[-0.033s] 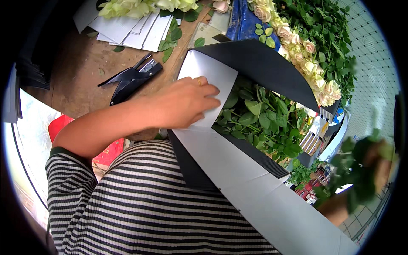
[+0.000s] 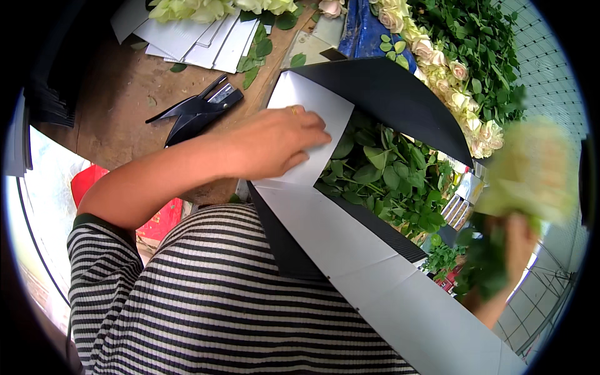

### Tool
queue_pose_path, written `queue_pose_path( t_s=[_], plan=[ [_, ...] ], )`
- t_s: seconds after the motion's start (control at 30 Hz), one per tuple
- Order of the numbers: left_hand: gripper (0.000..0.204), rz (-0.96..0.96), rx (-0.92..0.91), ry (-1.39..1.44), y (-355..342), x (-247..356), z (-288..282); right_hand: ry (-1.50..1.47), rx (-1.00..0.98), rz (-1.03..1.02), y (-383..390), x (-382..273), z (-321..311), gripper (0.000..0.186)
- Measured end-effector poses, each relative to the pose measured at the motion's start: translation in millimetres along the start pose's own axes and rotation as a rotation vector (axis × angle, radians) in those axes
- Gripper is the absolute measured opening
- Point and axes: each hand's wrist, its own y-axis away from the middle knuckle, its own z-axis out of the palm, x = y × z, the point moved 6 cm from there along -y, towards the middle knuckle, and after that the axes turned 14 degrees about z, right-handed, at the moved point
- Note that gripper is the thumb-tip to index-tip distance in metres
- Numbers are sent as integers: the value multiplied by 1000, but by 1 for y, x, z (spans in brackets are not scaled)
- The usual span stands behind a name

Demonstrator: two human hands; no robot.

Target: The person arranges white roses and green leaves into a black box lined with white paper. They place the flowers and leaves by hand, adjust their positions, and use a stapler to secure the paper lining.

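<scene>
My left hand (image 2: 278, 142) rests on the white inner panel (image 2: 303, 95) of a black-and-white cardboard wrap, its fingers slightly bent and apart, with nothing held. Green leafy stems (image 2: 387, 175) lie inside the wrap, between its black outer flap (image 2: 400, 100) and a long pale grey strip (image 2: 375, 275) that runs down to the lower right. Far to the right, my right hand (image 2: 515, 244) is closed round a bunch of roses (image 2: 531, 169), pale yellow-green heads up and dark leaves below. Motion blurs the bunch, and leaves partly cover the fingers.
A black hand stapler (image 2: 203, 109) lies on the wooden table (image 2: 125, 94). White cardboard sheets (image 2: 194, 47) sit behind it, with pale flower heads (image 2: 194, 9) on top. A row of cream and pink roses (image 2: 437, 69) stands beyond the wrap, beside white netting (image 2: 550, 75).
My right hand has lifted the bunch of roses, and its pale heads now show at the right, where mostly leaves were visible before. My left hand stays on the panel.
</scene>
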Motion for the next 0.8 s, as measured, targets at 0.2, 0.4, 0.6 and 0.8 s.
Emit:
queue_pose_path(
  t_s=[0.2,0.4,0.6,0.8],
  plan=[
    [34,-187,105,436,-5,-26,-23,474,-991,-78,-4,113,182,36],
    [37,-180,-311,65,-7,9,2,427,-1063,-130,-5,153,196,65],
    [25,14,-226,-107,2,16,15,598,-1041,-149,-7,150,195,59],
    [28,10,-171,-129,-1,19,8,170,-451,-569,-76,1,58,22]
  ],
)
